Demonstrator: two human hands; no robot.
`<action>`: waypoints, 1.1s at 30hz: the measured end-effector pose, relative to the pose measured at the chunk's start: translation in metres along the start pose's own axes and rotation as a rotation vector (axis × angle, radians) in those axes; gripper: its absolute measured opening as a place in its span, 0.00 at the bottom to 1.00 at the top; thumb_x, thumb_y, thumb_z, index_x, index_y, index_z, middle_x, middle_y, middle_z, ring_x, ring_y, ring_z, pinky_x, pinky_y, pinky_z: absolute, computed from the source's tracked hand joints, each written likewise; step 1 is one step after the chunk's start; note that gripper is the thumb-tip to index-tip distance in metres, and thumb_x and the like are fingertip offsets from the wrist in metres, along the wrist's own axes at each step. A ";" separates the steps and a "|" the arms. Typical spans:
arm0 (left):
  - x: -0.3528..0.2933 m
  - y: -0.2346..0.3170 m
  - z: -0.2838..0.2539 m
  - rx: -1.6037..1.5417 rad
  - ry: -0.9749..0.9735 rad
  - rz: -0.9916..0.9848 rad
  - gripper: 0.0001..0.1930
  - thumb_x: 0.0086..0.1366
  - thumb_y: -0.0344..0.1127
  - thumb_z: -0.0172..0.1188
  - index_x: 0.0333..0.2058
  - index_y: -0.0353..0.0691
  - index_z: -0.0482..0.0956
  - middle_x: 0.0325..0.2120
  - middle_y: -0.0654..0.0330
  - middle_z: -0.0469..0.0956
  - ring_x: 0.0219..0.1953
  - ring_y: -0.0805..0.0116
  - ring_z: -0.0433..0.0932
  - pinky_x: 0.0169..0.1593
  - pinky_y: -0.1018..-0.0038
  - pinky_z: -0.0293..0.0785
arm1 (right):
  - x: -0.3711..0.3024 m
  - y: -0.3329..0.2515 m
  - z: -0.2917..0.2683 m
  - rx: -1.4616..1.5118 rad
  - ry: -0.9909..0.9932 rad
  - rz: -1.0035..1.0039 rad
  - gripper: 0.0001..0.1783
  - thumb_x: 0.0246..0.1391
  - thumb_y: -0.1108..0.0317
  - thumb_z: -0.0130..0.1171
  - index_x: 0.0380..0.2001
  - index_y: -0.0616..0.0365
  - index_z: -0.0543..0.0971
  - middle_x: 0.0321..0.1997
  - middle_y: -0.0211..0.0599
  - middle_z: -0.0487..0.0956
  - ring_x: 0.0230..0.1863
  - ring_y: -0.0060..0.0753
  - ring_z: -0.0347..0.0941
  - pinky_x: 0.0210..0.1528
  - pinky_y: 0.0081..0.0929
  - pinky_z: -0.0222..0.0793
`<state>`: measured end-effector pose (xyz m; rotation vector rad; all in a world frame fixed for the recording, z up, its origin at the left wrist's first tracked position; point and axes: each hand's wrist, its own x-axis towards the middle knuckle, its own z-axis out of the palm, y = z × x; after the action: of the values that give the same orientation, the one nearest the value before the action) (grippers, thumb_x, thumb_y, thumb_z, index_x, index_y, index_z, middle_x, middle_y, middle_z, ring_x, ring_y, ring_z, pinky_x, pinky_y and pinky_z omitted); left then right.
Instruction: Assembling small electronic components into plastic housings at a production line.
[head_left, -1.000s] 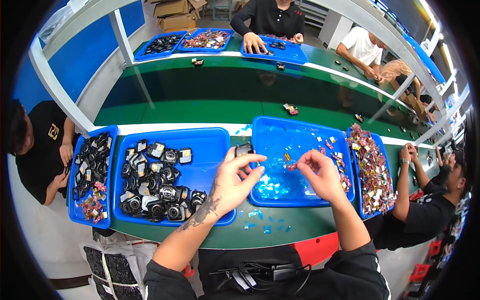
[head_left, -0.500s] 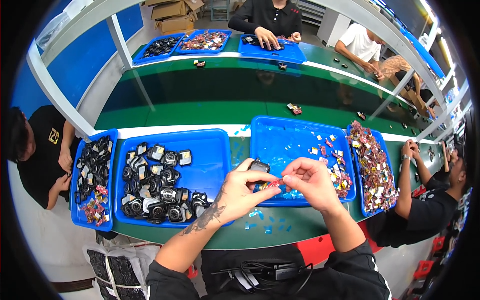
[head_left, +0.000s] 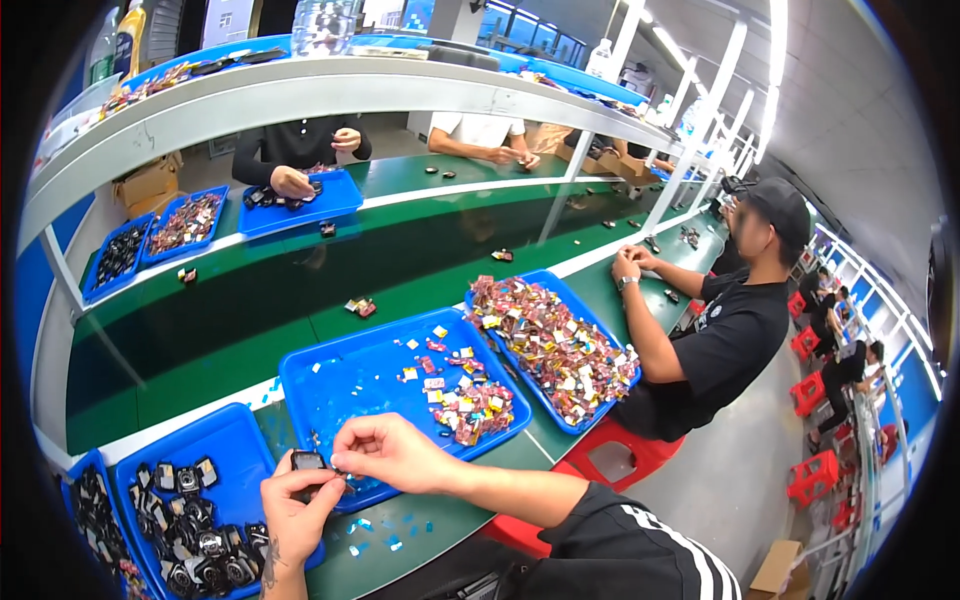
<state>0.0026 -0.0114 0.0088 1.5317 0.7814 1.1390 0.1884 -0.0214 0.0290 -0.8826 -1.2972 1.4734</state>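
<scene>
My left hand (head_left: 298,505) is closed round a dark, square smartwatch case (head_left: 308,460), held over the near left corner of a blue tray (head_left: 330,395). My right hand (head_left: 395,455) is pinched against the case's right side; what lies between its fingertips is too small to make out. That tray holds a heap of small pink, yellow and white parts (head_left: 475,410) on its right side and blue film scraps on its floor. To the left, a second blue tray (head_left: 235,440) carries several black smartwatch cases (head_left: 195,525).
Another blue tray, heaped with small pink and white parts (head_left: 555,335), stands to the right. Beside it a co-worker in a black cap (head_left: 740,310) sits at the bench. A green conveyor belt (head_left: 230,330) runs behind the trays. Blue scraps (head_left: 390,540) lie on the near edge.
The view has swung to the right and up, so the hands and trays appear farther left. Both hands stay together at the smartwatch case; the red piece between them no longer shows clearly.
</scene>
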 end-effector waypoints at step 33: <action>-0.001 -0.012 0.003 -0.244 0.134 -0.165 0.06 0.58 0.23 0.63 0.36 0.30 0.81 0.39 0.59 0.72 0.37 0.73 0.78 0.42 0.81 0.77 | -0.001 -0.004 0.008 -0.488 0.158 -0.103 0.12 0.53 0.75 0.59 0.43 0.60 0.80 0.38 0.38 0.78 0.37 0.25 0.75 0.38 0.21 0.72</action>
<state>0.0054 -0.0104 -0.0037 1.1774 0.8107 1.1761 0.1823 -0.0251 0.0337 -1.1979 -1.5848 0.9963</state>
